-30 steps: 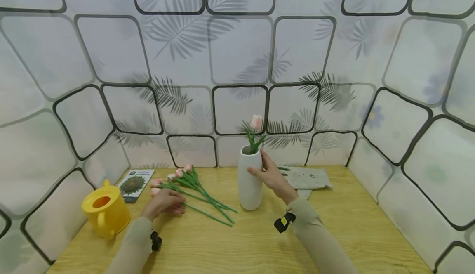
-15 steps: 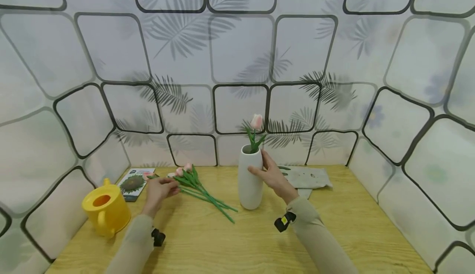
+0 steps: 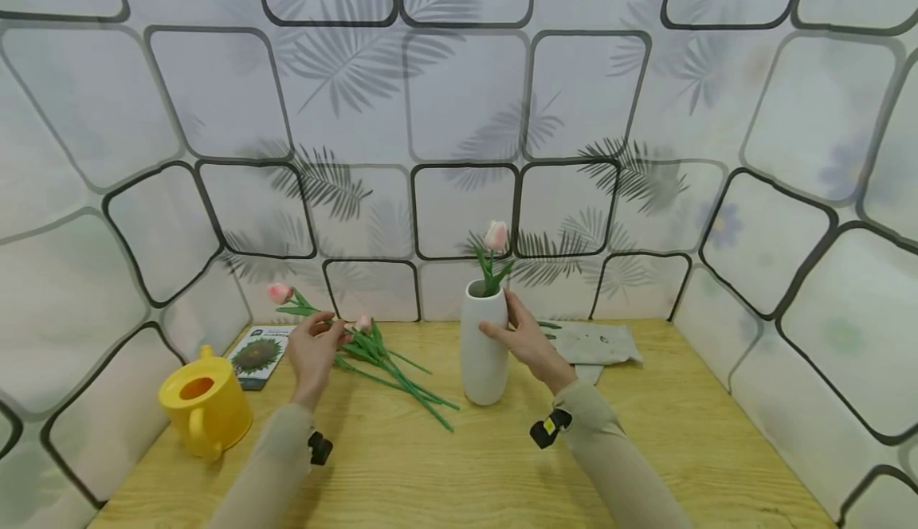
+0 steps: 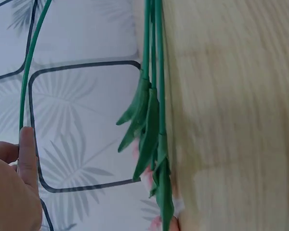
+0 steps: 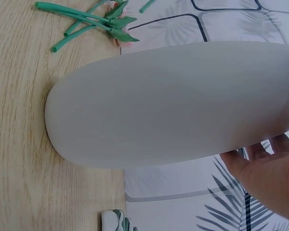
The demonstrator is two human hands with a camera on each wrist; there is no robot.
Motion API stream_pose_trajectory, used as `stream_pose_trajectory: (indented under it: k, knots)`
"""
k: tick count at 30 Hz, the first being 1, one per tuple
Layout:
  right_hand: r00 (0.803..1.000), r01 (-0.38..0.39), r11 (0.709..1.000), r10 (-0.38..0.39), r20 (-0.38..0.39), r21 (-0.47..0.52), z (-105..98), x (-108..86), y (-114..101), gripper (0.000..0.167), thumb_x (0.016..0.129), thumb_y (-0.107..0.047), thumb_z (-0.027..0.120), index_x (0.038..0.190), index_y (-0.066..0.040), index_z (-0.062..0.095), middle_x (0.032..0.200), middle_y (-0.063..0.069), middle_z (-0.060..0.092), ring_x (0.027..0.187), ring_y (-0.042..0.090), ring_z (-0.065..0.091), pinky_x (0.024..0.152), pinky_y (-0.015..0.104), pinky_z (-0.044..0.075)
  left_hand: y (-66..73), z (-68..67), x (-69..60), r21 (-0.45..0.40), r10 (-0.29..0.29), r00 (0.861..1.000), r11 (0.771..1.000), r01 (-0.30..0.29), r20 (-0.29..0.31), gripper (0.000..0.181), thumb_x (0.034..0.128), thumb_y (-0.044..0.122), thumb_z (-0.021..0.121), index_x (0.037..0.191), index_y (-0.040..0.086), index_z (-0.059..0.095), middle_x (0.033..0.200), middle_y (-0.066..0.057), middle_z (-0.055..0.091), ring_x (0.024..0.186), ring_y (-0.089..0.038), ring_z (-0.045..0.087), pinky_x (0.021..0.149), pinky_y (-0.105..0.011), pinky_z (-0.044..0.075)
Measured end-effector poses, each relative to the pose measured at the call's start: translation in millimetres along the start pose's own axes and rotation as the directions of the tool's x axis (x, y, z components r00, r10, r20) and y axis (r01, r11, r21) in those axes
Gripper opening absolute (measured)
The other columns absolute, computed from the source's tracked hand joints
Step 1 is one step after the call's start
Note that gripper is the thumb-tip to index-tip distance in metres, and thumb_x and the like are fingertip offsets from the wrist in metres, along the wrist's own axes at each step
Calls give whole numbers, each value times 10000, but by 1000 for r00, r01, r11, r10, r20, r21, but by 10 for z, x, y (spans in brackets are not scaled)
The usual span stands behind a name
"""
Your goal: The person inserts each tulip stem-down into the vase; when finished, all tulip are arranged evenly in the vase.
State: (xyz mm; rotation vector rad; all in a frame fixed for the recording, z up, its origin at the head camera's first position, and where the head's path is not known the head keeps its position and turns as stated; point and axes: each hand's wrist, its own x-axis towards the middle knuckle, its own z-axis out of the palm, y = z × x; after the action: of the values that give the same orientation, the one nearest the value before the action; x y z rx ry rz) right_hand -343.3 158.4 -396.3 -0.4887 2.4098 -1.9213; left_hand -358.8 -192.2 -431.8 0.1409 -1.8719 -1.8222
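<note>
Pink tulip (image 3: 280, 293) is tilting above the worktop (image 3: 459, 481) in the head view; in the left wrist view, the left hand (image 4: 15, 187) is pinching its stem (image 4: 25, 72) near other tulips (image 4: 152, 120); in the right wrist view, the right hand (image 5: 269, 178) is gripping the white vase (image 5: 168, 106).

Yellow can (image 3: 221, 409) and packet (image 3: 258, 356) to my left, pale cloth (image 3: 595, 345) to my right.
The can stands upright, its opening facing up; just behind it the packet lies flat, printed with one big flower. I see the cloth near the back wall (image 3: 466, 99), which shows dark rounded frames and fronds. Wood grain streaks my table (image 3: 459, 481).
</note>
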Motion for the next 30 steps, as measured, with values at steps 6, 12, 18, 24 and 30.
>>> stream_pose_trajectory:
  k: [6, 12, 18, 24, 30]
  knots:
    - [1000, 8, 1000, -8, 4, 1, 2, 2, -11, 855, 932, -362, 678, 1577, -224, 135, 1615, 75, 240, 1481, 323, 255, 1141, 590, 314, 127, 134, 26, -138, 97, 994, 985, -102, -41, 246, 902, 31, 686, 1141, -8, 649, 909, -209, 634, 643, -131, 713, 645, -258, 603]
    - [1000, 4, 1000, -4, 11, 10, -8, 6, 0, 870, 929, -376, 677, 1580, -233, 118, 1622, 73, 223, 1486, 319, 243, 1151, 590, 297, 451, 227, -47, -175, 167, 984, 969, -174, -54, 265, 930, 5, 635, 1188, -55, 631, 890, -215, 669, 698, -196, 721, 719, -339, 608]
    - [1000, 10, 1000, -10, 18, 0, 0, 0, -13, 869, 938, -364, 668, 1583, -211, 106, 1627, 90, 207, 1490, 332, 227, 1150, 601, 290, 577, 394, 72, -280, 174, 976, 938, -205, -133, 243, 931, 0, 625, 1172, -29, 642, 858, -118, 607, 729, -171, 690, 715, -283, 608]
    - [1000, 6, 1000, -6, 4, 1, -3, 16, 1, 857, 928, -377, 679, 1575, -228, 138, 1613, 68, 245, 1478, 319, 261, 1145, 590, 307, 827, 527, 120, -379, 183, 971, 896, -229, -155, 188, 921, -5, 643, 1108, 2, 650, 810, -92, 559, 710, -149, 660, 707, -294, 611]
    - [1000, 3, 1000, -3, 7, 2, -6, 14, 4, 878, 930, -379, 675, 1582, -211, 112, 1621, 71, 224, 1485, 320, 244, 1150, 590, 299, 1039, 659, 142, -443, 184, 972, 866, -231, -147, 253, 906, -12, 661, 1129, -57, 550, 787, -89, 567, 668, -159, 668, 692, -313, 614]
